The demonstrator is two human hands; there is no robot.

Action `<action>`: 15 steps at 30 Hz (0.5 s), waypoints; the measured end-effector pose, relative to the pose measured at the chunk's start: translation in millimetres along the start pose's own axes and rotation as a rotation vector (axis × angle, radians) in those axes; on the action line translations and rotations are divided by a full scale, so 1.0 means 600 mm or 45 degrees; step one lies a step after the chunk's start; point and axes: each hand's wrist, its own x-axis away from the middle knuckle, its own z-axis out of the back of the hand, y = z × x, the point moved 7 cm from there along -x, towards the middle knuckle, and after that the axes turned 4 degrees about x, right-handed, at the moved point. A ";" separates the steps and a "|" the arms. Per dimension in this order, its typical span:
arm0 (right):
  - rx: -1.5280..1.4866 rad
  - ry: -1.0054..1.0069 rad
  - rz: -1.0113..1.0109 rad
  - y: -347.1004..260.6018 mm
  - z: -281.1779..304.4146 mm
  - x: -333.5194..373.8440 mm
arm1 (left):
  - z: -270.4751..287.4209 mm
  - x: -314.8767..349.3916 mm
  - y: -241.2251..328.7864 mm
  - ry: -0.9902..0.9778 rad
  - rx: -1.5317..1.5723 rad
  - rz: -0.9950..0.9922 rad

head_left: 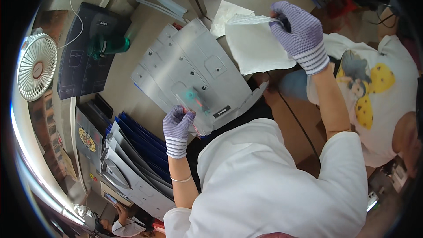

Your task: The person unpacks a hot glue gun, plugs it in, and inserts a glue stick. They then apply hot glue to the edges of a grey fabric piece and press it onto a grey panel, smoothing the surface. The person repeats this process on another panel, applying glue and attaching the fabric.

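In a purple-and-white striped glove, my left hand (178, 128) pinches a clear plastic piece (197, 113) with teal and red spots; its exact kind cannot be made out. The piece lies over the lower edge of a stack of light grey folded panels (185, 66) with studs and pocket outlines. My right hand (300, 35), gloved the same way, is raised at the upper right. Its thumb and fingers grip the top edge of a thin white sheet (260, 46), which hangs down beside the panels. Behind it lies another whitish sheet (224, 15) on the table.
To the left are a white fan (38, 67), a dark panel (88, 57) and a green bottle (110, 45). Grey and blue folders (136, 150) stand at the lower left. Pale strips (162, 3) lie at the back. A person (379, 92) sits close by on the right.
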 end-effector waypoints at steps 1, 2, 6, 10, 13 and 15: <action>0.006 -0.018 -0.022 0.005 0.002 -0.001 | 0.000 0.000 0.000 0.007 0.013 -0.001; -0.008 -0.016 -0.024 0.005 0.003 -0.003 | 0.001 0.000 0.001 0.013 0.024 -0.003; 0.014 -0.007 -0.045 0.010 0.006 -0.012 | 0.008 -0.001 0.001 0.017 -0.002 0.012; 0.132 0.035 -0.056 0.047 -0.005 -0.014 | 0.010 -0.007 0.000 0.011 -0.063 -0.002; 0.305 0.058 -0.007 0.083 -0.013 -0.030 | 0.004 -0.004 0.011 0.013 -0.089 -0.003; 0.406 0.073 0.023 0.124 -0.020 -0.036 | 0.000 -0.003 0.019 -0.004 -0.101 -0.022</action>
